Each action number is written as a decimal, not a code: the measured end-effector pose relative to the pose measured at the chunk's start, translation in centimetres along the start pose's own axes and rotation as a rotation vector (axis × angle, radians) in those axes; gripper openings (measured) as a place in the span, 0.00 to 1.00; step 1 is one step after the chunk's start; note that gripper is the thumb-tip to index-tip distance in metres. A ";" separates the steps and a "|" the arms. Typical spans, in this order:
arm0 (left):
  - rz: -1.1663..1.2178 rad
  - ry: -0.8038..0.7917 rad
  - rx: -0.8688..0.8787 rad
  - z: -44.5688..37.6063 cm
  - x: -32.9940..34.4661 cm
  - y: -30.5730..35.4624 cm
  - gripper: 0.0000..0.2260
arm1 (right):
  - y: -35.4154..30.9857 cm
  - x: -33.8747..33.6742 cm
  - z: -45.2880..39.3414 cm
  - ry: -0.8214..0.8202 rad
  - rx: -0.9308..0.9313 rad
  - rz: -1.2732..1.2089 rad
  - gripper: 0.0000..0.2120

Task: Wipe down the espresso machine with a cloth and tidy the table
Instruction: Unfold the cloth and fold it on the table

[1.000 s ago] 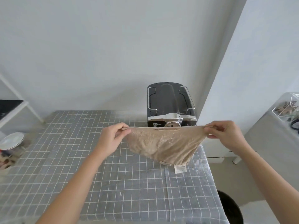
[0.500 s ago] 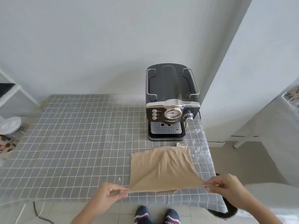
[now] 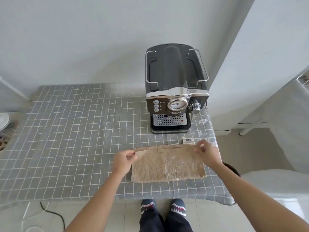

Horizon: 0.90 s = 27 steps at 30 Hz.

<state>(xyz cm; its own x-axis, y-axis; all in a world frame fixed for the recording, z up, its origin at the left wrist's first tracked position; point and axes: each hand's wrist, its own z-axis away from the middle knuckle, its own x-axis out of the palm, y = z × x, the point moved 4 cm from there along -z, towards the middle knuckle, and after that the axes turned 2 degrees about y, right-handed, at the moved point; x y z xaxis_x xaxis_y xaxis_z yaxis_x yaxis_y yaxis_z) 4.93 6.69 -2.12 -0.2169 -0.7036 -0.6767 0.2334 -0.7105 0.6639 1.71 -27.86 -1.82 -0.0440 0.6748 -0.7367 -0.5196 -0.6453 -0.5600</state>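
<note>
Hands pinch the far corners of a folded tan cloth (image 3: 168, 164) lying long-side left to right on the checked tablecloth (image 3: 70, 139), left hand (image 3: 122, 162) and right hand (image 3: 208, 154) equally near, espresso machine (image 3: 175, 91) just beyond.

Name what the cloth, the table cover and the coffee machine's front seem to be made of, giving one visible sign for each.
Cloth: probably terry cotton, matt tan, with a nubby looped pile.
Table cover: likely woven fabric, grey with white grid lines, creased and draping over the edge.
Coffee machine: its front looks like polished chrome-finish metal or plated plastic, shiny with reflections; the top looks like dark plastic.
</note>
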 end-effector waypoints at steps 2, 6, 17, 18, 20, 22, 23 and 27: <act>-0.137 0.086 -0.015 -0.6 1.2 -0.2 0.14 | 1.1 1.2 0.2 0.068 0.111 0.058 0.08; -0.280 0.170 0.263 -1.3 4.9 3.1 0.17 | 3.8 3.0 3.9 0.078 0.305 0.112 0.12; -0.485 -0.326 0.735 -4.1 18.6 14.4 0.22 | 5.4 4.2 6.2 0.107 0.446 0.045 0.08; -0.506 -0.325 0.752 -4.1 18.7 14.5 0.21 | 5.4 4.3 6.4 0.111 0.451 0.031 0.07; -0.499 -0.375 0.753 -4.1 18.8 14.8 0.19 | 5.5 4.5 6.6 0.135 0.468 -0.071 0.05; -0.407 -0.471 0.687 -4.3 18.1 15.4 0.16 | 5.3 4.5 7.1 0.165 0.512 -0.261 0.05; -0.340 -0.522 0.639 -4.6 17.4 15.7 0.13 | 5.1 4.3 7.5 0.178 0.539 -0.356 0.07; -0.143 -0.660 0.520 -5.7 12.6 15.7 0.09 | 3.1 3.9 8.9 0.237 0.490 -0.530 0.12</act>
<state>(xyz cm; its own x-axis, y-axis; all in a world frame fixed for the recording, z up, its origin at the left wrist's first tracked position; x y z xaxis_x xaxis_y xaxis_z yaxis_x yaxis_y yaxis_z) 11.23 -13.25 -2.03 -0.7567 -0.3562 -0.5481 -0.2680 -0.5958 0.7571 -7.65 -24.08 -3.04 0.4733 0.7192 -0.5087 -0.7422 0.0145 -0.6700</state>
